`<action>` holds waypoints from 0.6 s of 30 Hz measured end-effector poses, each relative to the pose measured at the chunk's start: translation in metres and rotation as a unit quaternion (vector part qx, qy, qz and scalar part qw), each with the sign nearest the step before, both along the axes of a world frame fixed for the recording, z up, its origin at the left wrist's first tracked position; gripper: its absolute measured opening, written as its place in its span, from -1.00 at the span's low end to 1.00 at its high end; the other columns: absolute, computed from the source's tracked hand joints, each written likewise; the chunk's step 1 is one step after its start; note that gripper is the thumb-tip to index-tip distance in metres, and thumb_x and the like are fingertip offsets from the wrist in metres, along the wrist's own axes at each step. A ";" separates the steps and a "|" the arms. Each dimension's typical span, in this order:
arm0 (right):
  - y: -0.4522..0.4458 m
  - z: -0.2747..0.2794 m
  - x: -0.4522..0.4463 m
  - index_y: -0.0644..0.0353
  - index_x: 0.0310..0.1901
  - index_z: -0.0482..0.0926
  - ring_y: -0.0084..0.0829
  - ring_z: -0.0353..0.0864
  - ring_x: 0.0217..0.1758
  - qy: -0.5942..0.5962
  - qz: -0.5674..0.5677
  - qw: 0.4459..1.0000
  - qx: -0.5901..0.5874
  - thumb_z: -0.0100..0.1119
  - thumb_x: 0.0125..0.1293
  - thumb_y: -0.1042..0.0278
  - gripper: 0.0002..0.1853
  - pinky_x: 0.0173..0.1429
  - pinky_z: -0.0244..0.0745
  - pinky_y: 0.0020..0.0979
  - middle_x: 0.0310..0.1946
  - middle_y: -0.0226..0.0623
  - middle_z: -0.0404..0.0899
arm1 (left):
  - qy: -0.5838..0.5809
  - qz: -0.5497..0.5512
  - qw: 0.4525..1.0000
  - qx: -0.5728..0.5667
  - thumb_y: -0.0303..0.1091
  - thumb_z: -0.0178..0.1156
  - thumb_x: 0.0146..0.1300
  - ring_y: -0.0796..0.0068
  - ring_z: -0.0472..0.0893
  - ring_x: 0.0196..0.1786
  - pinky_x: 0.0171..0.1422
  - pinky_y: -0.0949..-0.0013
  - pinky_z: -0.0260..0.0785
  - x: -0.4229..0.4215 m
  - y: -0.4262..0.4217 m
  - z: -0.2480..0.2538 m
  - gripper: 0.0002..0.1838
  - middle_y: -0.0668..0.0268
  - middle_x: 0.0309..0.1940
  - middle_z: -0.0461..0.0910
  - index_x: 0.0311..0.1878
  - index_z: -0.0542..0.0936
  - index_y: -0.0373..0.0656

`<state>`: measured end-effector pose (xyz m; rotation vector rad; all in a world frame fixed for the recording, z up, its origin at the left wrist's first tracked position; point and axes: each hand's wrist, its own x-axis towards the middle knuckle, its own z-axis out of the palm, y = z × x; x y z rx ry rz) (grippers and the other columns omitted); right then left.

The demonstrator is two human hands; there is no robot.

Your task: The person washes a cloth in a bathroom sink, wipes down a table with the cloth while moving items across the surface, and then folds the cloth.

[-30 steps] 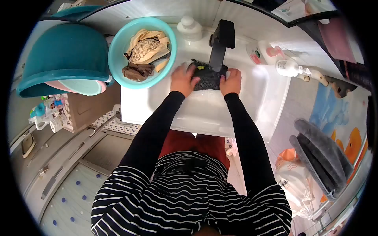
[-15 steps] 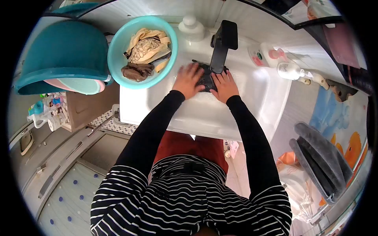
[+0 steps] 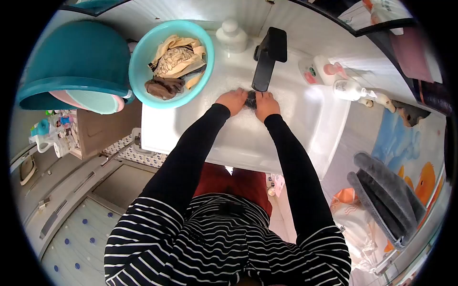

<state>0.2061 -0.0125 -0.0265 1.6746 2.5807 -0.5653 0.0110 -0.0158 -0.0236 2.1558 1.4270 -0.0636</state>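
Note:
A small dark piece of wet cloth (image 3: 250, 100) is bunched between my two hands in the white sink (image 3: 291, 138). My left hand (image 3: 233, 101) is closed on its left side, and my right hand (image 3: 267, 105) grips its right side. Directly above them reaches the black faucet (image 3: 265, 71), with bubbly water around the cloth. Most of the cloth is hidden by my fingers. To the left, a turquoise basin (image 3: 138, 76) on the sink's edge holds a beige patterned garment (image 3: 179, 59) and a brown cloth (image 3: 164, 88).
A white round-topped bottle (image 3: 231, 35) stands behind the sink. Pump bottles (image 3: 347, 89) line its right rim. A large teal tub (image 3: 76, 57) is at the left. Grey slippers (image 3: 389, 195) hang at the lower right beside a plastic bag (image 3: 353, 224).
My hands were spread flat over the dark cloth; now the fingers have curled and bunched it into a small lump under the faucet.

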 end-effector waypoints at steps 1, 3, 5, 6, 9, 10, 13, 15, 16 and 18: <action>0.003 0.002 -0.002 0.15 0.08 0.56 -0.05 0.60 0.13 -0.019 -0.014 1.000 -0.019 0.24 0.27 0.33 -0.66 0.07 0.64 -0.03 0.08 -0.08 0.58 | 0.001 -0.001 1.000 -0.021 -0.25 0.22 0.36 -0.10 0.68 0.01 0.09 -0.04 0.56 0.001 0.004 0.000 -0.63 0.05 0.12 0.61 0.12 0.51 -0.28; 0.008 0.011 -0.008 0.13 0.06 0.58 -0.05 0.65 0.09 -0.053 -0.027 0.996 -0.064 0.26 0.28 0.28 -0.67 0.07 0.65 -0.04 0.03 -0.09 0.62 | 0.008 -0.011 0.998 -0.057 -0.29 0.16 0.39 -0.13 0.71 -0.06 0.06 -0.04 0.57 0.002 0.009 0.009 -0.69 0.03 0.04 0.65 0.09 0.54 -0.26; 0.018 0.038 -0.013 0.12 0.07 0.59 -0.06 0.69 0.05 -0.082 -0.028 0.989 -0.116 0.28 0.29 0.22 -0.65 0.09 0.64 -0.05 -0.02 -0.10 0.65 | 0.016 -0.032 0.995 -0.089 -0.31 0.12 0.40 -0.14 0.73 -0.11 0.06 0.00 0.58 0.006 0.017 0.040 -0.70 0.02 -0.02 0.67 0.11 0.56 -0.24; 0.022 0.047 -0.015 0.11 0.08 0.60 -0.06 0.70 0.03 -0.079 -0.024 0.986 -0.143 0.29 0.29 0.19 -0.64 0.09 0.64 -0.06 -0.04 -0.10 0.66 | 0.021 -0.049 0.995 -0.090 -0.30 0.12 0.40 -0.11 0.72 -0.07 0.05 0.00 0.58 0.007 0.019 0.042 -0.70 0.03 -0.01 0.67 0.11 0.56 -0.22; 0.034 0.052 -0.020 0.11 0.11 0.61 -0.06 0.71 0.05 -0.083 -0.020 0.978 -0.192 0.30 0.28 0.10 -0.58 0.10 0.64 -0.08 -0.03 -0.11 0.66 | 0.034 -0.075 0.995 -0.054 -0.28 0.16 0.36 -0.04 0.70 0.04 0.04 0.01 0.59 0.005 0.026 0.033 -0.67 0.07 0.04 0.66 0.12 0.57 -0.19; 0.036 0.051 -0.021 0.12 0.13 0.60 -0.06 0.68 0.11 -0.094 -0.024 0.977 -0.188 0.31 0.27 0.09 -0.55 0.10 0.64 -0.08 0.03 -0.11 0.65 | 0.036 -0.067 0.997 -0.014 -0.26 0.17 0.35 -0.01 0.68 0.09 0.03 0.00 0.59 0.002 0.024 0.027 -0.65 0.08 0.05 0.66 0.14 0.57 -0.19; 0.030 0.036 -0.016 0.16 0.19 0.56 -0.05 0.53 0.33 -0.067 -0.025 0.991 -0.114 0.32 0.23 0.07 -0.46 0.27 0.54 -0.03 0.22 -0.09 0.55 | 0.051 -0.032 0.996 0.059 -0.20 0.19 0.33 0.07 0.48 0.38 0.32 -0.10 0.44 -0.002 0.018 0.035 -0.46 0.12 0.27 0.53 0.35 0.49 -0.14; 0.019 0.030 -0.013 0.19 0.24 0.52 -0.04 0.39 0.46 -0.040 -0.023 0.999 -0.024 0.33 0.21 0.08 -0.40 0.42 0.39 0.06 0.33 -0.07 0.45 | 0.039 -0.005 0.982 0.186 -0.16 0.18 0.36 0.05 0.37 0.48 0.51 -0.16 0.27 -0.006 0.008 0.040 -0.38 0.08 0.40 0.42 0.47 0.43 -0.08; 0.009 0.033 -0.011 0.20 0.26 0.49 -0.03 0.31 0.51 -0.035 -0.023 0.999 0.031 0.33 0.20 0.10 -0.38 0.49 0.28 0.11 0.37 -0.07 0.40 | 0.043 -0.015 0.983 0.179 -0.12 0.16 0.38 0.04 0.30 0.53 0.56 -0.18 0.16 -0.007 0.003 0.045 -0.37 0.07 0.46 0.34 0.50 0.40 -0.03; -0.005 0.034 -0.006 0.18 0.38 0.40 0.01 0.15 0.62 0.000 -0.011 0.997 0.080 0.33 0.19 0.15 -0.29 0.64 -0.10 0.28 0.48 0.01 0.29 | 0.050 -0.034 0.984 0.167 -0.04 0.13 0.42 0.01 0.15 0.63 0.68 -0.23 -0.07 -0.008 -0.003 0.051 -0.33 0.06 0.59 0.19 0.56 0.34 0.06</action>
